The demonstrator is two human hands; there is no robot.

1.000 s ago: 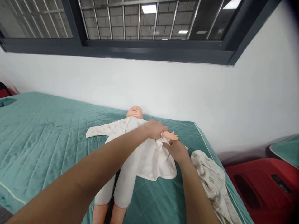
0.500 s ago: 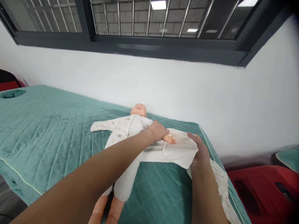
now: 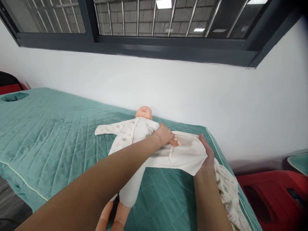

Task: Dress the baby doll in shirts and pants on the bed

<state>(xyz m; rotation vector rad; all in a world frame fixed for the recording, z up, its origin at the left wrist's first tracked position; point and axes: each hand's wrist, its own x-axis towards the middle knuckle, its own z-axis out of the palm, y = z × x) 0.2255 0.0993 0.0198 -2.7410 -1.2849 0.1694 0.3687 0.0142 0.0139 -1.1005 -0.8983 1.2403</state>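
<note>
A baby doll (image 3: 143, 112) lies on its back on the green quilted cover. It wears white clothing, with a printed baby jacket (image 3: 122, 136) on the arm at the left of the view. The jacket's pale inner side (image 3: 185, 150) is spread out to the right. My left hand (image 3: 165, 134) is closed around the doll's forearm. Just past my fingers, the doll's hand (image 3: 174, 142) rests at a fold of the jacket, its fingertips partly covered. My right hand (image 3: 207, 152) grips the jacket's right end, thumb on top; its other fingers are hidden behind cloth.
A crumpled printed cloth (image 3: 227, 189) lies by my right forearm at the edge of the quilted cover (image 3: 72, 128). Beyond that edge stands a red plastic object (image 3: 274, 192). A white wall (image 3: 180, 93) and a barred window run behind the bed.
The doll's hand has gone slightly into the jacket's fold, and its fingertips show less. My right hand has shifted a little to the right with the cloth.
</note>
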